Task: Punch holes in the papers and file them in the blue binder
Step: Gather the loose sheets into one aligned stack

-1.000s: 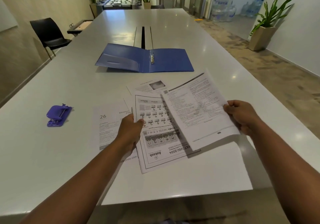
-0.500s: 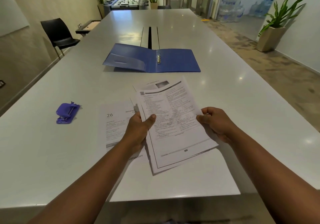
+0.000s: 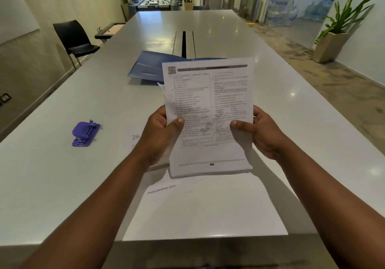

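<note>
The left hand (image 3: 161, 131) and the right hand (image 3: 263, 132) each grip one side of a stack of white printed papers (image 3: 210, 110), held upright above the near edge of the long white table (image 3: 62, 175). The stack hides most of the open blue binder (image 3: 145, 68) behind it. A white printed sheet (image 3: 160, 187) lies half hidden under the hands. The purple hole punch (image 3: 85, 133) sits near the table's left edge.

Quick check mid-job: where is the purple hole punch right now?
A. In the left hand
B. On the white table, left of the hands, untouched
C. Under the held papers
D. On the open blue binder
B: the purple hole punch lies on the white table, apart from the left hand, which grips the printed papers with the right hand.
</note>
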`<state>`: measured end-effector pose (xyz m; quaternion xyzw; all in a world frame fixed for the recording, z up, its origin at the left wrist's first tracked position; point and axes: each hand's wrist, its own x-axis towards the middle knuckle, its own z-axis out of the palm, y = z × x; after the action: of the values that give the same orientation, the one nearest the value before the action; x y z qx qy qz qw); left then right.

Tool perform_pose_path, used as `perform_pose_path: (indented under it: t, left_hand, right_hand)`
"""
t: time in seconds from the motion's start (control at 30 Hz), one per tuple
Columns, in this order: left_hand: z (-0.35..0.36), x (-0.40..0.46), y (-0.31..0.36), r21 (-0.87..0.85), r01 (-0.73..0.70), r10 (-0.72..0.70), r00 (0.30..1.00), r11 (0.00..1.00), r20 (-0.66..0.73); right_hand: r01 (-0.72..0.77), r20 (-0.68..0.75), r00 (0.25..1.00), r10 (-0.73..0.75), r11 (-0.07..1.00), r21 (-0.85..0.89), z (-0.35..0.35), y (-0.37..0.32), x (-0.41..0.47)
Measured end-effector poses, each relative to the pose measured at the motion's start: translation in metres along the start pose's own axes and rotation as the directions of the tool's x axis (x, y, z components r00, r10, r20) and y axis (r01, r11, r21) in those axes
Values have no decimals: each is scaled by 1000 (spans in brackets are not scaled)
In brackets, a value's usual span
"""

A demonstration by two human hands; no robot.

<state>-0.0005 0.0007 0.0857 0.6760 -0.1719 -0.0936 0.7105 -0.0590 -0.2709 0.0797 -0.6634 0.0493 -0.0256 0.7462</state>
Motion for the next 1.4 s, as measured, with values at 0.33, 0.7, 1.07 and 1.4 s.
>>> perform_pose_path:
  t: [0.33,0.7,1.07,1.4]
  left_hand:
    - [1,5,16,65,-100,108,985,993,-132]
    - [8,0,18,94,-134,149,973,987,-178]
    - [13,1,13,95,-168,185,960,981,-212]
    - [15,7,-7,63,-15,27,980,998,-198]
  right_hand:
    - [220,-18,976,-219,975,37,14,-26,-2]
    - [215,-114,971,-211,976,22,10,-11,3]
    - [239,-152,955,-256,963,-121,13,-7,2]
    - [154,-137,976,-169,982,-113,15,5,4]
